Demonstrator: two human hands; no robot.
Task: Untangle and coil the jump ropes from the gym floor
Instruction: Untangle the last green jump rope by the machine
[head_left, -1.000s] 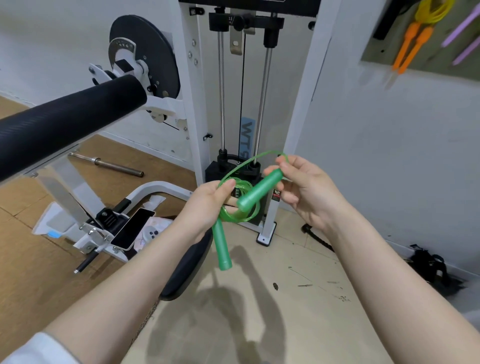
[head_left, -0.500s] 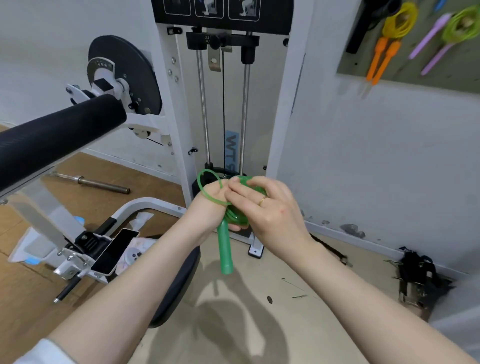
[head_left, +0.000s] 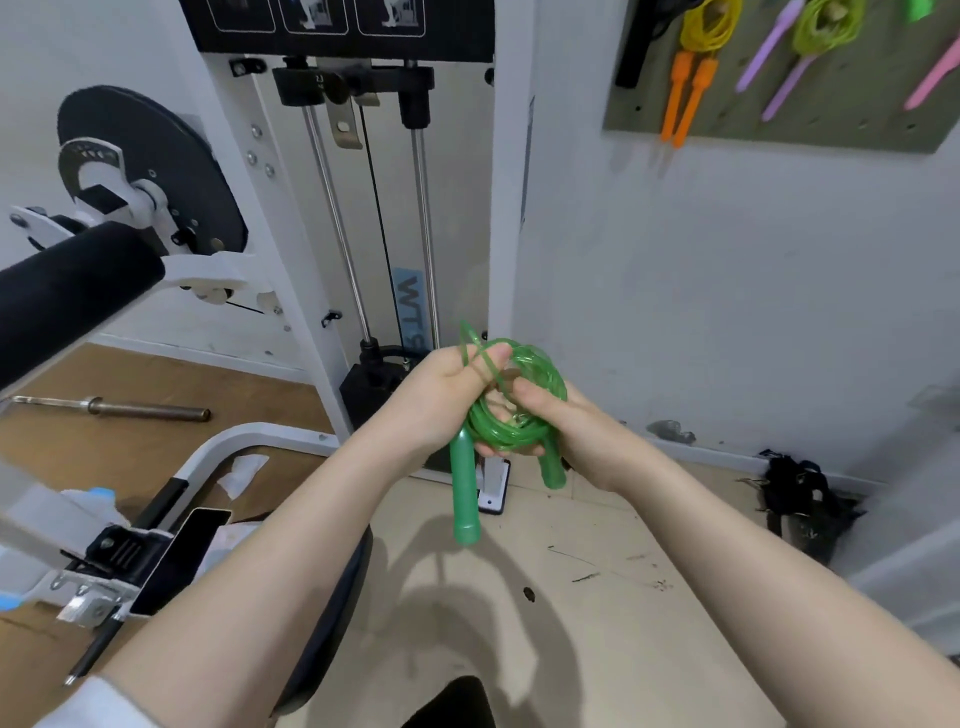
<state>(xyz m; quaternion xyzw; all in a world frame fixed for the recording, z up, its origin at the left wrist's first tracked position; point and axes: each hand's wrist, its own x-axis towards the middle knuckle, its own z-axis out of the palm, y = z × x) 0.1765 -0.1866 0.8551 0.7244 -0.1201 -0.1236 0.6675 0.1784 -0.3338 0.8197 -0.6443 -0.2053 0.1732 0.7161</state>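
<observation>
Gripping a bundled green rope (head_left: 514, 400) at centre frame, a person works in front of a white weight machine (head_left: 363, 218). The left hand (head_left: 441, 395) is curled round the coil, its thumb pinning a loose strand that loops over the top; one green handle (head_left: 464, 493) hangs straight down below it. The right hand (head_left: 566, 431) is curled round the coil's other side, with the second handle (head_left: 551, 467) poking out beneath it. Judged from this, the coiling of this rope is nearly done and the step in hand is securing the bundle: the next move likely calls for tucking or wrapping that last free strand so the loops cannot spring open, with both handles kept side by side. Whether the strand is already threaded through the coil cannot be told, since fingers cover the crossing.

Counted: one green rope in hand, two handles. On the pegboard (head_left: 779, 124) at upper right hang what look like three coiled ropes, though the edge of the frame is blurred: a yellow one with orange handles (head_left: 685, 98), a lime one with lilac handles (head_left: 826, 26), and a pink handle (head_left: 935, 78). One barbell (head_left: 111, 408) lies on the floor at left.
</observation>
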